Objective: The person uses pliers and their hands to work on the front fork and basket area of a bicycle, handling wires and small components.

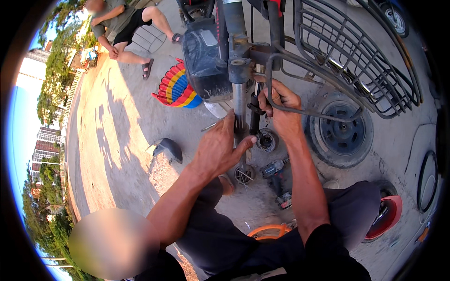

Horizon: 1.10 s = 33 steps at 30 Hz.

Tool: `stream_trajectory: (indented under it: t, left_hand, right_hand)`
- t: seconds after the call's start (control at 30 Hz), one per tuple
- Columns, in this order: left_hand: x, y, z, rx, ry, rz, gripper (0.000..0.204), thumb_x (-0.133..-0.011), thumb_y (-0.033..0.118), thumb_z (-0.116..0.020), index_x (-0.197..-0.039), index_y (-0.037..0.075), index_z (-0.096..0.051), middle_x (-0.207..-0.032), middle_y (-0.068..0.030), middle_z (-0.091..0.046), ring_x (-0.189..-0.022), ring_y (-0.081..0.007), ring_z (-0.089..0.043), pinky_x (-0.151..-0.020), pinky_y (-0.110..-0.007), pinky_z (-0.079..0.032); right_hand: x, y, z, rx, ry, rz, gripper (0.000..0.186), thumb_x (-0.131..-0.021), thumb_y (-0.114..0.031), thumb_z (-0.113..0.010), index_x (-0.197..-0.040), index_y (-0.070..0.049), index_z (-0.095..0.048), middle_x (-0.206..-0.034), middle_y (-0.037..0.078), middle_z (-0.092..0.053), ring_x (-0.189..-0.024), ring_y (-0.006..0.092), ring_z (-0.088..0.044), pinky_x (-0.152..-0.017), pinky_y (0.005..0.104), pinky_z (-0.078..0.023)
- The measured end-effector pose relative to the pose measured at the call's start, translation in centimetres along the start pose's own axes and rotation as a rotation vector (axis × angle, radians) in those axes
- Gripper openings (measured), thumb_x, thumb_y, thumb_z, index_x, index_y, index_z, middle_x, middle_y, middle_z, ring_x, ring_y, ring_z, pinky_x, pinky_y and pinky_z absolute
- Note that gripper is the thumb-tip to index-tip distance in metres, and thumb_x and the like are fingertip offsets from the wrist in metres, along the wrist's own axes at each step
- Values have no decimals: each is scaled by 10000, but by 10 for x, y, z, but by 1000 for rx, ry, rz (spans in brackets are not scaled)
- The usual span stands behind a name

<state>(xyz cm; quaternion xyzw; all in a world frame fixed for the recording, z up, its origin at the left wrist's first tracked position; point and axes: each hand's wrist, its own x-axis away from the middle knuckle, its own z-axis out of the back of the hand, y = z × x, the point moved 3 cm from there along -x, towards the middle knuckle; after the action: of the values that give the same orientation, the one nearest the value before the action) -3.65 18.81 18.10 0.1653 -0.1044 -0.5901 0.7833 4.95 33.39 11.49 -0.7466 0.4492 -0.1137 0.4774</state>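
Observation:
A front fork of a two-wheeled vehicle stands in front of me, with a shiny metal leg [239,100] on the left and a dark leg [255,121] on the right. My left hand [213,147] closes round the lower part of the left leg, its thumb stretched across toward the dark one. Beside the dark leg's upper end, my right hand [283,104] is closed; what its fingers pinch is hidden. A bent black bar [304,111] passes close by that hand. Round dark parts [266,140] are low by the fork.
A black wire basket [356,51] juts out upper right above a wheel [342,124] lying flat. A cordless drill [275,174], an orange ring-shaped object [269,232] and a red container [386,218] are near my legs. A seated person [122,35] is upper left, beyond a striped colourful item [178,86].

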Motion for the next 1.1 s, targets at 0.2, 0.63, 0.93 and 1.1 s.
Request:
stream_trajectory:
  t: [0.2,0.63,0.93,1.1]
  left_hand:
    - [-2,3,2,-26,-24,44,823,-871,415,-698,-1304,-202,-368,-939,-318,-635,-913,-445,-641,-805,-463,-512]
    - [7,1,-5,-26,73,0,862,-825,447,-724,-1281,-203,-388,-898,-305,-633,-889,-421,-651,-795,-443,-528]
    - [0,4,-11,-26,99,-29,827,-800,400,-748,-1226,-209,-385,-850,-270,-648,-858,-396,-660,-757,-422,-540]
    - [0,7,-7,-56,74,-25,822,-798,388,-748,-1226,-213,-386,-847,-277,-647,-858,-396,-661,-756,-424,-540]
  right_hand:
    - [6,-11,-5,40,-2,-70,345,-1042,-238,-518,-1284,-12,-614,-676,2,-516,-577,69,-414,-521,225,-324]
    - [7,-6,-12,101,-4,-11,427,-1041,-312,-504,-1340,-7,-508,-664,-18,-378,-568,56,-323,-476,226,-246]
    - [3,0,-16,-50,50,-11,307,-1048,-307,-496,-1132,-15,-538,-639,-30,-325,-516,47,-270,-450,241,-193]
    - [5,-6,-17,-14,32,-49,324,-1047,-363,-484,-1044,-39,-488,-623,-25,-328,-489,49,-287,-443,240,-206]
